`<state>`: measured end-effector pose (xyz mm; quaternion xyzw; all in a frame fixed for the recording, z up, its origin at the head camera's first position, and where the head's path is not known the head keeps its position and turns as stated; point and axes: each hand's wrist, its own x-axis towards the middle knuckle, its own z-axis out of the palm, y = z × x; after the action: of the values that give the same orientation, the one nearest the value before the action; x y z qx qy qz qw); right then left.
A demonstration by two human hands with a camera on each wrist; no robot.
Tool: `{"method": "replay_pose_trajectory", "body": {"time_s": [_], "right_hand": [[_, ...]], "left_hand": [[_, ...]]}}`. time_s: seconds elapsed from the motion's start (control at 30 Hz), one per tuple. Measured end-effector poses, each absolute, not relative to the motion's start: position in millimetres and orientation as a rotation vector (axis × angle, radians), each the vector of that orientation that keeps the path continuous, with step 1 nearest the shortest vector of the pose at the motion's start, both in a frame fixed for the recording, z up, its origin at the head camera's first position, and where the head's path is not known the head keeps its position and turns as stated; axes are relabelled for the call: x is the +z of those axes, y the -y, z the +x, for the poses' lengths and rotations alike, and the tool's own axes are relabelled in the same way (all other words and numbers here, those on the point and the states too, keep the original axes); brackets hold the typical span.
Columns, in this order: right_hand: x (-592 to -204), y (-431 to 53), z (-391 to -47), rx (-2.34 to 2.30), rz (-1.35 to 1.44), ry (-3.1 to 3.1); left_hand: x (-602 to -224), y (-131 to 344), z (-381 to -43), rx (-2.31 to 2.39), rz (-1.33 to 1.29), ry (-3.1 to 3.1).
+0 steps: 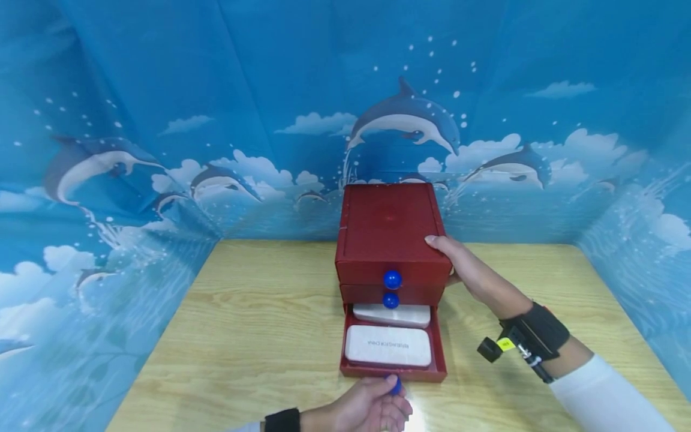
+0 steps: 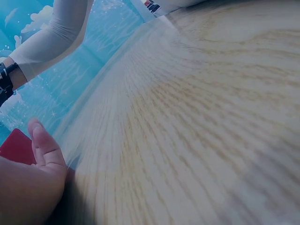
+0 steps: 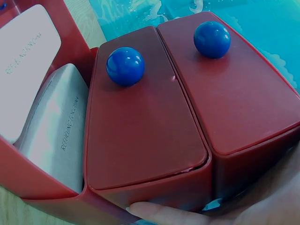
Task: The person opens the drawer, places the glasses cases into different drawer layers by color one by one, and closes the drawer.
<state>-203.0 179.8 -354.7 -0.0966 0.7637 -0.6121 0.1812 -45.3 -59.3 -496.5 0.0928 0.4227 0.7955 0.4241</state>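
Observation:
A red box of stacked drawers (image 1: 391, 225) stands on the table, its bottom drawer (image 1: 391, 377) pulled out toward the front. Two white tins (image 1: 387, 346) with lettering lie in that drawer, one behind the other. My left hand (image 1: 369, 407) pinches the blue round knob (image 1: 396, 385) of the bottom drawer. Against the right side of the box, my right hand (image 1: 461, 261) holds it, thumb on the top edge and fingers along the side. Above, two closed drawers show their blue knobs (image 3: 125, 66). In the left wrist view only part of the left hand (image 2: 35, 183) shows.
The light wood table (image 1: 259, 324) extends to both sides of the box. Behind and beside it hangs a blue backdrop (image 1: 281, 78) printed with dolphins, close to the back of the box.

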Motion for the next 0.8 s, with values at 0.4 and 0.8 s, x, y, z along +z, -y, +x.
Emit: {"method": "replay_pose_trajectory", "body": {"time_s": [0.4, 0.8], "right_hand": [[-355, -180, -203, -1.723, -0.273, -2.159], [-354, -180, -202, -1.724, -0.288, -2.154]], "left_hand": [[-501, 57, -49, 2.03, 0.24, -1.027], [-500, 56, -57, 2.048, 0.278, -1.084]]}}
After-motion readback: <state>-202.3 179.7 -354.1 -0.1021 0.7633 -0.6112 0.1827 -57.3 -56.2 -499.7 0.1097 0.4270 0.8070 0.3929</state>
